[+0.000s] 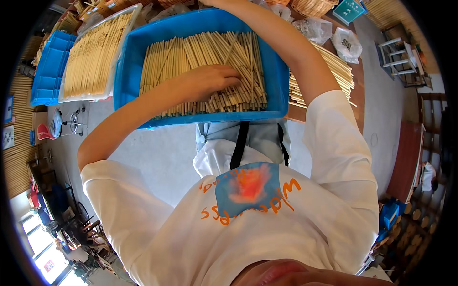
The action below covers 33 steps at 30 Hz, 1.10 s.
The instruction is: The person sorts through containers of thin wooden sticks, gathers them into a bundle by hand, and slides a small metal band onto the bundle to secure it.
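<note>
My left hand (218, 80) rests low over many thin bamboo sticks (168, 64) lying in a blue plastic tub (200, 119). Its fingers are bent and point towards the right; their tips are partly hidden, so whether they hold a stick cannot be told. One stick (232, 48) slants across the others just above this hand, with its lower end close to the fingers. Several more sticks lie crosswise on the pile's right half. My right forearm reaches over the tub's far right corner to the picture's top edge, and my right hand is out of view.
Left of the tub stand a pale tray (111, 85) of thinner sticks and stacked blue crates (46, 71). More sticks (336, 68) lie on the brown table (359, 89) at the right, near plastic bags (347, 44). Wicker baskets (311, 7) line the far side.
</note>
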Motion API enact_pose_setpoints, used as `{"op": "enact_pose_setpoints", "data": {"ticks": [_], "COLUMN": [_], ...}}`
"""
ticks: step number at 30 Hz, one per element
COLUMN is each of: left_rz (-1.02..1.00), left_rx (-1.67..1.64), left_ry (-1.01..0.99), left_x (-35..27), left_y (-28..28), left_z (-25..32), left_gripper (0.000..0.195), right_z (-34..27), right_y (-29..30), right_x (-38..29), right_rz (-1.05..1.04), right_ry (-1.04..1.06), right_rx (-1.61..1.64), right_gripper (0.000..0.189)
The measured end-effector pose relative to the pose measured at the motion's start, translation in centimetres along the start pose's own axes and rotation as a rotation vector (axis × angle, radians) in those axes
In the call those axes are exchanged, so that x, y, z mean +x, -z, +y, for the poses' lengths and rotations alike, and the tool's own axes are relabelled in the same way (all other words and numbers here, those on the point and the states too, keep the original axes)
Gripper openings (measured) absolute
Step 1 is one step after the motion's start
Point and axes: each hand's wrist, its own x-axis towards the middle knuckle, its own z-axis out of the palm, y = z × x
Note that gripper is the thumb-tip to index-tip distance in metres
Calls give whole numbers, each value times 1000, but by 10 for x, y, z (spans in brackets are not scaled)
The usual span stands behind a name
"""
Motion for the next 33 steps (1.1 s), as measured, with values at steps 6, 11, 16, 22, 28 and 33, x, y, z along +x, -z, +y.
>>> {"op": "enact_pose_setpoints", "data": {"ticks": [6, 11, 16, 22, 28, 33], "left_rz": [-182, -71, 49, 453, 663, 742], "left_rx": [319, 437, 299, -38, -475, -548], "left_ry": [1, -145, -117, 6, 340, 285], "left_x": [-3, -1, 0, -3, -8, -4], "left_y": [0, -15, -6, 33, 37, 57], "left_z": [-6, -17, -30, -21, -1, 7], "left_gripper": [48, 35, 31, 25, 22, 29], "right_z": [-4, -3, -3, -6, -21, 4], "right_y": [5, 10, 15, 42, 88, 136], "right_x": [-5, -5, -9, -24, -42, -42], "right_rz": [-41, -79, -66, -68, 416, 665], "right_ry": [-15, -95, -128, -184, -349, -245], "right_rx": [-10, 116, 65, 64, 252, 571], "right_gripper": [24, 24, 23, 28, 35, 25]}}
